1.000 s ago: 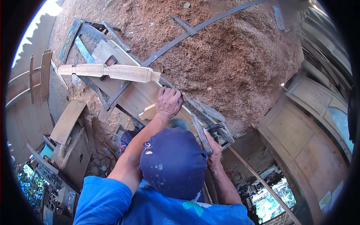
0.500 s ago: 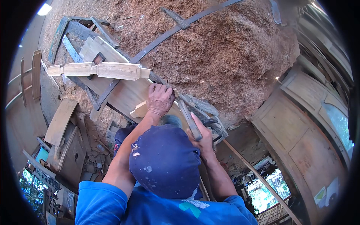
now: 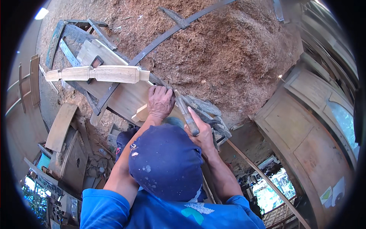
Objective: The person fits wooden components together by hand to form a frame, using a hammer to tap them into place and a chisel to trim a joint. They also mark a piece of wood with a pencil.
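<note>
My left hand [image 3: 161, 102] is closed, its fingers curled down over a pale wooden piece [image 3: 142, 113] on the bench [image 3: 127, 95]. A stepped end of this piece shows left of my wrist; the rest passes beneath my arm. My right hand [image 3: 202, 133] grips a long, narrow hand tool with a worn wooden handle [image 3: 192, 125]. The tool slants up and left, its far end beside my left fingers; I cannot tell whether it is a chisel or a file. Beyond my left hand, a carved wooden leg [image 3: 116, 74] lies across the bench.
Wood shavings [image 3: 228, 57] are heaped beyond the bench. A long curved bar [image 3: 164, 41] crosses it. Panelled wooden doors [image 3: 301, 129] lean on the right, and a thin pole [image 3: 263, 177] slants down there. Left of the bench are a curved board [image 3: 61, 128] and a wooden box [image 3: 72, 156].
The tool in my right hand has turned so that its rounded handle shows, and the hand has shifted slightly up and left. My left hand stays at the same spot on the wood.
</note>
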Available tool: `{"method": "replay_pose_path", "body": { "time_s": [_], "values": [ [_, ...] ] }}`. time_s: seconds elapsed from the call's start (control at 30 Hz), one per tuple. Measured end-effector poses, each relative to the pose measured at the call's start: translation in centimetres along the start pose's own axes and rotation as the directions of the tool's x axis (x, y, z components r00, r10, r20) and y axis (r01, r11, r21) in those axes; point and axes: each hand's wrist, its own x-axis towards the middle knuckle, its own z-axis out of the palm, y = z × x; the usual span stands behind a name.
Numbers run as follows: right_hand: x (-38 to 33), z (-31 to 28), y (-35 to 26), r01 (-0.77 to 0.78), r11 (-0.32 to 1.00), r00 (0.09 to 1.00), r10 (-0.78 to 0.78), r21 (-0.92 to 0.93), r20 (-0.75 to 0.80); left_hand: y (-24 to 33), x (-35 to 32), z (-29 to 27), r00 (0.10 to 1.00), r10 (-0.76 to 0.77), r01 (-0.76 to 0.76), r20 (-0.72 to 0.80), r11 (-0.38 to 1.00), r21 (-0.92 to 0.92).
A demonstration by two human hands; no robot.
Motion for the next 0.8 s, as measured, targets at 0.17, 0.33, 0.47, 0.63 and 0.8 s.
{"method": "replay_pose_path", "body": {
  "time_s": [0.17, 0.33, 0.47, 0.63, 0.8],
  "values": [
    [-5.6, -4.2, -1.8, 0.066, 0.996, 0.997, -0.064, -0.052, 0.031, 0.3, -1.1, 0.1, 0.998, -0.015, 0.016, 0.056, 1.0, -0.02],
    [0.5, -1.4, -1.9, -0.15, 0.982, 0.985, 0.159, -0.112, 0.071, 0.6, -0.9, 0.1, 0.999, -0.014, 0.015, 0.047, 1.0, -0.027],
    [-1.6, -2.3, -2.3, -0.135, 0.99, 0.987, 0.137, -0.033, 0.086, -0.3, -1.1, 0.0, 0.998, -0.044, 0.044, 0.049, 0.999, -0.006],
    [-3.4, -4.1, -2.6, 0.083, 0.994, 0.996, -0.08, -0.076, 0.038, 0.3, -0.8, 0.6, 0.996, -0.053, 0.054, 0.065, 0.998, -0.014],
    [1.9, 0.0, -1.9, -0.203, 0.977, 0.969, 0.21, -0.064, 0.132, 0.1, -1.5, 0.0, 0.996, -0.063, 0.065, 0.07, 0.998, -0.025]
  ]
}}
